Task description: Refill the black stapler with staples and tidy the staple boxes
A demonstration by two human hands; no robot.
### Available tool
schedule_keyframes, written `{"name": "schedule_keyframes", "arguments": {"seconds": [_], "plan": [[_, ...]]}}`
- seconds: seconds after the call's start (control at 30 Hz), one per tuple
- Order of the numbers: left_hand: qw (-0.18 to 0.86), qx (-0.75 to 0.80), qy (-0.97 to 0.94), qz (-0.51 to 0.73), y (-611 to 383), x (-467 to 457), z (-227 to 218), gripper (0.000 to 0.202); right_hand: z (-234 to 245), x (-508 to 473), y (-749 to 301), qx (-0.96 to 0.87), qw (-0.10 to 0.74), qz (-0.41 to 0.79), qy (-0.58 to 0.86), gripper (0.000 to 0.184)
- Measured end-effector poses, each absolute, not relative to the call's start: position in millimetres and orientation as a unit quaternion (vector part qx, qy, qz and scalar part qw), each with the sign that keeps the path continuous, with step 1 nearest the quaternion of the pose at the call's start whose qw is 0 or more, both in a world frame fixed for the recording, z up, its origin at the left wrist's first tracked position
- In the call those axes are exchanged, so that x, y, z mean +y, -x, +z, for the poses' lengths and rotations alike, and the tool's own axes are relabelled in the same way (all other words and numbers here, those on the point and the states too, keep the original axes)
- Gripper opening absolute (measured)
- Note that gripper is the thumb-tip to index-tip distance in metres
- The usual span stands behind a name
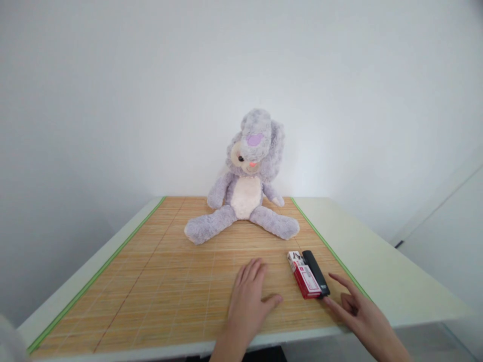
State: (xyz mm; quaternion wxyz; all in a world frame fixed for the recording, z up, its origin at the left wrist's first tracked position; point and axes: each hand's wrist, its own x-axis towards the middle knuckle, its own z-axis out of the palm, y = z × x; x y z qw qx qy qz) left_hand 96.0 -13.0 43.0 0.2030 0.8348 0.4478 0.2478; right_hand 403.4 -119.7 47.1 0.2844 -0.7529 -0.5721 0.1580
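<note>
My left hand [249,296] lies palm down on the bamboo mat [181,281], fingers stretched forward and thumb out to the right, holding nothing. To its right, a black stapler [315,271] lies lengthwise against a small red and white box [304,276], which looks like a staple box. My right hand [356,307] is beside the near end of the stapler. Its index finger and thumb are spread apart, while the other fingers curl in. The thumb tip is very close to the stapler's end; whether it touches, I cannot tell.
A grey plush rabbit [246,196] sits on the far part of the mat, legs spread, one ear flopped over its face. The mat has green edging and covers much of a white table [362,241]. A white wall [151,90] stands behind.
</note>
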Motion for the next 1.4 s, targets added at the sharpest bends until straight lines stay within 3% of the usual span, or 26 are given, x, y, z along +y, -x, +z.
{"name": "schedule_keyframes", "arguments": {"seconds": [0.13, 0.27, 0.47, 0.57, 0.8, 1.4], "plan": [[0.118, 0.563, -0.784, 0.232, -25.6, -2.5, 35.0, 0.082, 39.9, -139.1, -349.7, -0.578, 0.34, 0.162, 0.724, 0.051], [0.049, 0.62, -0.76, 0.187, 6.8, 6.1, 32.0, 0.096, 52.2, -115.5, -270.7, -0.708, 0.335, 0.141, 0.606, 0.038], [0.006, 0.632, -0.754, 0.179, 1.9, 5.6, 28.2, 0.098, 56.2, -50.7, -215.7, -0.72, 0.244, 0.047, 0.648, 0.074], [-0.003, 0.632, -0.753, 0.185, 1.2, 4.8, 27.4, 0.097, 43.6, -39.3, -210.6, -0.699, 0.186, 0.029, 0.69, 0.081], [-0.013, 0.636, -0.749, 0.187, -1.7, 4.5, 26.4, 0.098, 37.1, -39.7, -204.4, -0.686, 0.137, 0.015, 0.715, 0.082], [-0.017, 0.633, -0.752, 0.182, -14.1, 0.0, 27.7, 0.091, 40.6, -37.7, -204.7, -0.688, 0.127, 0.011, 0.714, 0.075]]}}
